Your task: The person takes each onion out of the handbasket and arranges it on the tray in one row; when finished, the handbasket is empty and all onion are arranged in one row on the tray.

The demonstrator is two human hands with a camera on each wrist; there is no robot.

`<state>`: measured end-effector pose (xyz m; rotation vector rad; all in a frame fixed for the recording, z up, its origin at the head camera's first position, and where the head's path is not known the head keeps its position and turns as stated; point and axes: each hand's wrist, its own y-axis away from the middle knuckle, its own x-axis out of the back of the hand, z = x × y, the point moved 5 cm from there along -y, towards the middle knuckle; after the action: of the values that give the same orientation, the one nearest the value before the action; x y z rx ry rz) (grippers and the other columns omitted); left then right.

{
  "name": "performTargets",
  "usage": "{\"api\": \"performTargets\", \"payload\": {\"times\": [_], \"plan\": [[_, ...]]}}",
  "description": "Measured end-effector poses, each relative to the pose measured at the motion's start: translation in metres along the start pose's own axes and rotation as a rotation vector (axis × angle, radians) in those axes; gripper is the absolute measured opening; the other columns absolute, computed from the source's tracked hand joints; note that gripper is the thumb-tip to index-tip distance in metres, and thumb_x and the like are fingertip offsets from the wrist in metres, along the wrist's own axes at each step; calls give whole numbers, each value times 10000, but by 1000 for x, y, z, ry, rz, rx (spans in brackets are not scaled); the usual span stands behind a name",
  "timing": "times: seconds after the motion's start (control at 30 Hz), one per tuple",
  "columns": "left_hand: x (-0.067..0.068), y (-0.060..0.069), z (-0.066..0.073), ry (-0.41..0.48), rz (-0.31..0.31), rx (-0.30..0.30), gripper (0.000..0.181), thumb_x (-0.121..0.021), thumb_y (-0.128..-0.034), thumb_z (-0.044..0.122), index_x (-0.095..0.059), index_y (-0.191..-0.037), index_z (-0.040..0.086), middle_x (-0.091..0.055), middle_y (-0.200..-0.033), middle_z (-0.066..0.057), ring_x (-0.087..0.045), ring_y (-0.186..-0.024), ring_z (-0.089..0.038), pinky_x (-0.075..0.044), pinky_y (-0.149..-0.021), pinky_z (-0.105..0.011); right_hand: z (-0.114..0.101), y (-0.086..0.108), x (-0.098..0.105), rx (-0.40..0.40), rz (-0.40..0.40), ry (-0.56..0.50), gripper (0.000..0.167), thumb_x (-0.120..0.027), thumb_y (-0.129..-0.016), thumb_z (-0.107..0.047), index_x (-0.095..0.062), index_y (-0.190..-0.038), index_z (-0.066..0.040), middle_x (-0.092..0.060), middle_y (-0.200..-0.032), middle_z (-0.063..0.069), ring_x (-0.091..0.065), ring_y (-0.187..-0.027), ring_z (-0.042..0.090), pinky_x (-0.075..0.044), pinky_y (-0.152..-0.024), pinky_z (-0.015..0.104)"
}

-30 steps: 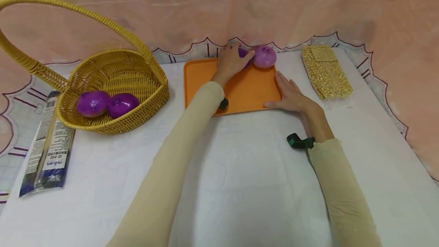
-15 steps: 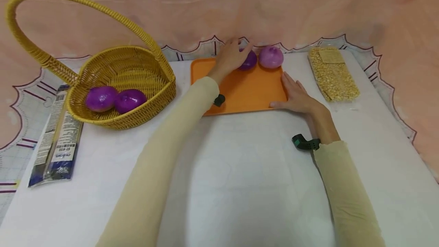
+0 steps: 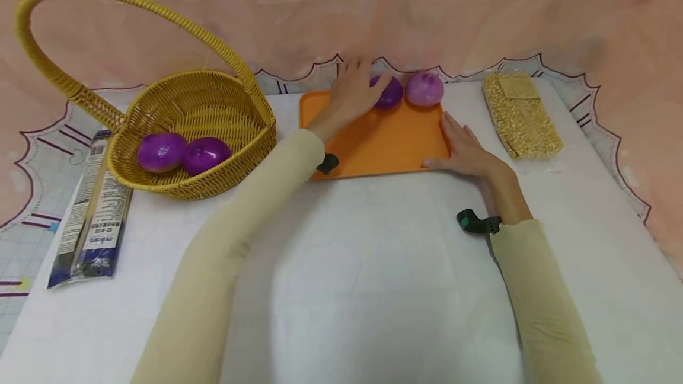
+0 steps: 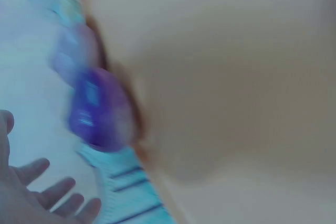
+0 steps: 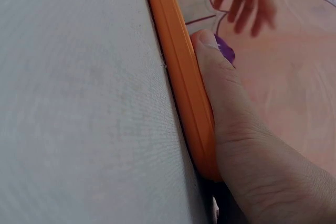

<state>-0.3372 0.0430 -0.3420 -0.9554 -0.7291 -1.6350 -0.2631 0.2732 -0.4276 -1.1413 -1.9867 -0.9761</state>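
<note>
On the orange tray (image 3: 392,141) two onions stand at the back right: a dark purple onion (image 3: 389,93) and a paler purple onion (image 3: 424,89). My left hand (image 3: 349,90) is just left of the dark onion with its fingers spread. In the left wrist view, a gap shows between that hand (image 4: 47,192) and the blurred dark onion (image 4: 102,111). My right hand (image 3: 464,150) rests at the tray's front right corner, fingers extended along the right side. Its thumb (image 5: 223,77) lies against the tray's rim (image 5: 181,72) in the right wrist view.
A yellow wicker basket (image 3: 248,156) with a tall handle stands left, holding two purple onions (image 3: 184,153). Beside it lies a long blue and clear packet (image 3: 93,218). A bag of yellow corn kernels (image 3: 523,117) lies right of the tray. A pinkish cloth hangs behind the table.
My left hand has let go of the dark purple onion and drawn away to the left, leaving it on the tray. The right hand stays at the tray's corner. The head view shifted slightly.
</note>
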Motion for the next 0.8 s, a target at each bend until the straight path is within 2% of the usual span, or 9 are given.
{"api": "performTargets", "payload": {"times": [0.1, 0.23, 0.27, 0.33, 0.43, 0.53, 0.67, 0.8], "plan": [[9, 35, 8, 62, -52, -136, 613, -373, -984, 581, -375, -1468, 205, -370, -1526, -16, -302, -1434, -219, -290, -1184, -379, -3, 0, -1, -1, -10, -4, 1179, -632, -816, -632, 147, -1535, -118, 196, -1626, 34, 142, -1519, 259, 145, -1212, 477], [8, 98, 14, 91, -174, -337, 539, -412, -1006, 501, -444, -1429, 168, -459, -1475, -19, -382, -1395, -202, -269, -1193, -366, -5, 2, 0, -5, -11, 8, 1172, -625, -827, -625, 153, -1533, -105, 202, -1623, 53, 142, -1518, 278, 139, -1212, 486], [7, 114, 13, 99, -209, -375, 527, -420, -1008, 487, -458, -1419, 160, -470, -1465, -19, -395, -1382, -203, -272, -1188, -372, -5, 2, 0, -9, -11, 9, 1171, -624, -827, -624, 152, -1533, -103, 202, -1623, 54, 140, -1518, 280, 138, -1212, 485], [5, 142, 5, 140, -292, -411, 506, -435, -1010, 469, -475, -1407, 158, -489, -1445, -4, -421, -1355, -188, -320, -1158, -374, -5, 2, 0, -6, -14, 8, 1166, -622, -832, -617, 151, -1533, -96, 204, -1622, 60, 140, -1517, 284, 138, -1212, 487], [6, 175, -14, 234, -408, -397, 493, -472, -1002, 447, -491, -1395, 149, -516, -1413, -2, -460, -1308, -175, -428, -1069, -349, -4, 3, 0, -5, -25, -2, 1169, -622, -830, -621, 155, -1533, -103, 211, -1620, 59, 146, -1516, 287, 143, -1210, 488], [8, 195, -34, 292, -495, -347, 474, -479, -1004, 433, -500, -1384, 150, -544, -1379, 9, -488, -1282, -142, -480, -1010, -323, 0, 7, 0, -7, -23, 3, 1167, -628, -836, -603, 161, -1529, -95, 214, -1617, 74, 147, -1513, 299, 140, -1208, 498], [18, 213, -57, 286, -557, -281, 447, -464, -1009, 439, -519, -1365, 175, -581, -1344, 42, -523, -1236, -66, -485, -1012, -311, 2, 9, 2, -8, -22, 8, 1170, -636, -837, -585, 173, -1526, -97, 223, -1613, 83, 153, -1510, 313, 144, -1203, 511], [37, 227, -78, 271, -560, -210, 418, -457, -1011, 444, -553, -1338, 203, -597, -1327, 64, -545, -1209, -50, -476, -1031, -344, -4, 3, 3, 16, -33, 5, 1169, -631, -834, -595, 185, -1524, -121, 233, -1611, 69, 162, -1508, 311, 151, -1199, 517]]}}
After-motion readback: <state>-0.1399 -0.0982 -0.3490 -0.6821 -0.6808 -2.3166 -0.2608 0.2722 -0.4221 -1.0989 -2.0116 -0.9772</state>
